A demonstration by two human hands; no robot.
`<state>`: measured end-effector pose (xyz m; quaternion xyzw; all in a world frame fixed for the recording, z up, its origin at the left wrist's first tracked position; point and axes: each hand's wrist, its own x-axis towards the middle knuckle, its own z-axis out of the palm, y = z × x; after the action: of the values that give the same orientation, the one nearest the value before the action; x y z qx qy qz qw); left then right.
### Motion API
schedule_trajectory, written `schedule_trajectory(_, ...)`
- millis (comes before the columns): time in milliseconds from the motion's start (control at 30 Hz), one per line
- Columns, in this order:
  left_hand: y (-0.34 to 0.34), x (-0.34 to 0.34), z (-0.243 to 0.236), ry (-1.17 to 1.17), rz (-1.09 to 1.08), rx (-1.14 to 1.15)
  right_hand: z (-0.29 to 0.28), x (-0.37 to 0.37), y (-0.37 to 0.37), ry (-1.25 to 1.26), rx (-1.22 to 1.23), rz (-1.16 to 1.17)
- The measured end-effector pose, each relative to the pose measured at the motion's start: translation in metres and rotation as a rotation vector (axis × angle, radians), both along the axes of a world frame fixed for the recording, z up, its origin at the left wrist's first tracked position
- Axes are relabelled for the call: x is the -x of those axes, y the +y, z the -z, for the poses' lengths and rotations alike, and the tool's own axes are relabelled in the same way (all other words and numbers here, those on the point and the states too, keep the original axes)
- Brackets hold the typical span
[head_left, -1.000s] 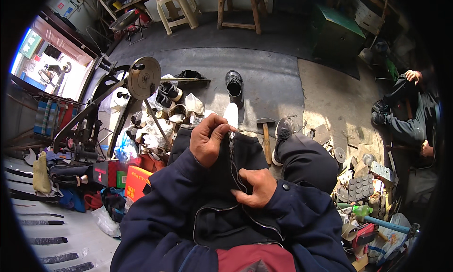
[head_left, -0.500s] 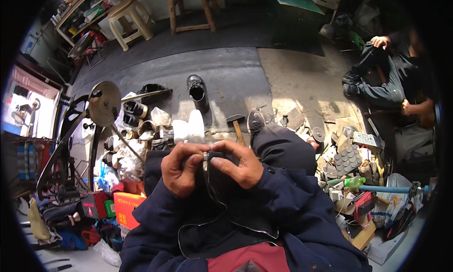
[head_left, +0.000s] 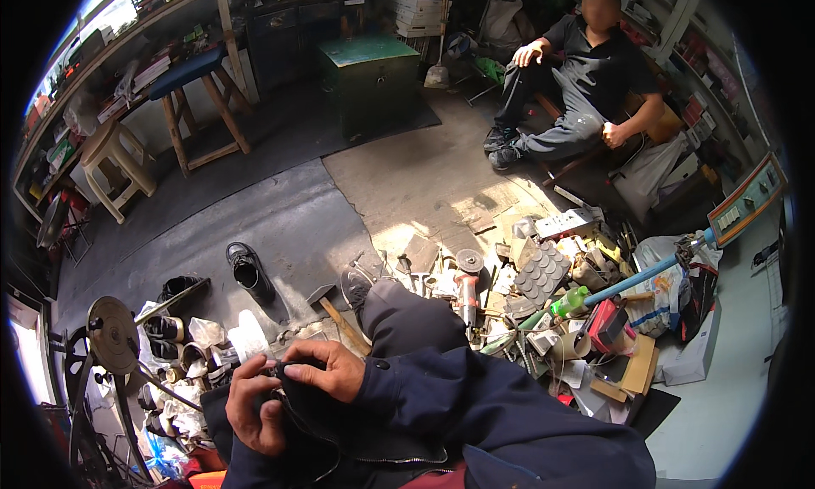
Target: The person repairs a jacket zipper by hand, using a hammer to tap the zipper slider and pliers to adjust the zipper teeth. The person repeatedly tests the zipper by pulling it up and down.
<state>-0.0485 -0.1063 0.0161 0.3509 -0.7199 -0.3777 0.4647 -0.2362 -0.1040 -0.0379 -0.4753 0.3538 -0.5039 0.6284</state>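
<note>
Across my lap lies a black zippered garment (head_left: 314, 413) with a silver zipper running along its edges. My left hand (head_left: 257, 408) is closed on the garment's upper end, its fingers curled and its thumb bent inward. Close beside it, my right hand (head_left: 329, 370) pinches the same end between thumb and fingers. The fingers and dark cloth hide the exact spot they grip. Just beyond my hands, a hammer (head_left: 344, 326) with a wooden handle leans near my shoe. A black shoe (head_left: 247, 272) stands on the dark mat farther off.
To the left stand a metal wheel (head_left: 112, 334) on a frame and several worn shoes (head_left: 163, 328). A heap of tools and scraps (head_left: 543, 277) spreads to the right, with a blue pole (head_left: 632, 278) across it. A person (head_left: 586, 81) sits beyond, near a green chest (head_left: 369, 56).
My view has swung to the right, showing more of the seated person and the heap. Both hands still hold the garment's end; the left fingers look more spread along it.
</note>
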Motion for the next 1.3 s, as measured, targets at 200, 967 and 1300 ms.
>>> schedule_trajectory(200, -0.015, -0.019, 0.005, 0.013, 0.123, -0.585, -0.004, 0.002, 0.002, 0.011, 0.121, -0.003)
schedule_trajectory(967, -0.005, -0.040, 0.053, 0.458, 0.170, -0.594, -0.024, 0.003, 0.006, 0.375, 0.121, 0.112)
schedule_trajectory(1300, -0.028, -0.074, 0.081, -0.518, 0.035, 0.272, 0.024, 0.198, 0.017, 0.108, -0.024, 0.758)
